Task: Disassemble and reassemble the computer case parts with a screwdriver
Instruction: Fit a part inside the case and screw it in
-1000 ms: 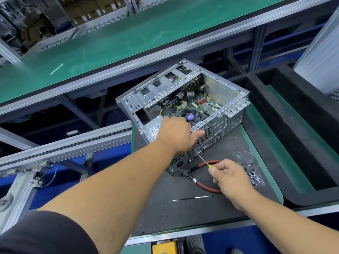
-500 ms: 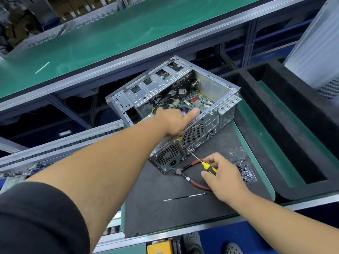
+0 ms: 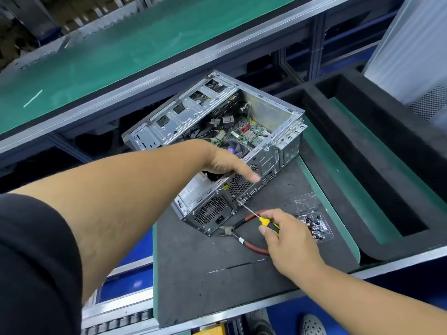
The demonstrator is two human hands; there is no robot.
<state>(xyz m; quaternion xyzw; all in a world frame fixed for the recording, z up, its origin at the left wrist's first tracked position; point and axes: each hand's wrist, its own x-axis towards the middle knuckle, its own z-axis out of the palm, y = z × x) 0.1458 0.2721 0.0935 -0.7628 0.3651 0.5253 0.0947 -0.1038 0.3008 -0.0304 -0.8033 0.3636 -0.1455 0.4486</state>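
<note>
A: Location of the computer case (image 3: 271, 112)?
B: On the dark mat (image 3: 193, 274), side panel off, rear face toward the person.
A: Left hand (image 3: 225, 163)?
B: Resting on the case's upper rear edge — fingers fairly straight, thumb extended.
A: Right hand (image 3: 287, 240)?
B: Fingers curled round the screwdriver (image 3: 262, 220) handle — tip at the rear panel. Pliers (image 3: 244, 234) lie beneath.

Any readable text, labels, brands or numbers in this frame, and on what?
None can be read.
Yellow warning sticker on the case rear: too blurred.
White label on the power supply: too small.
Motherboard markings: too small.
Fan hub sticker: blurred.
</note>
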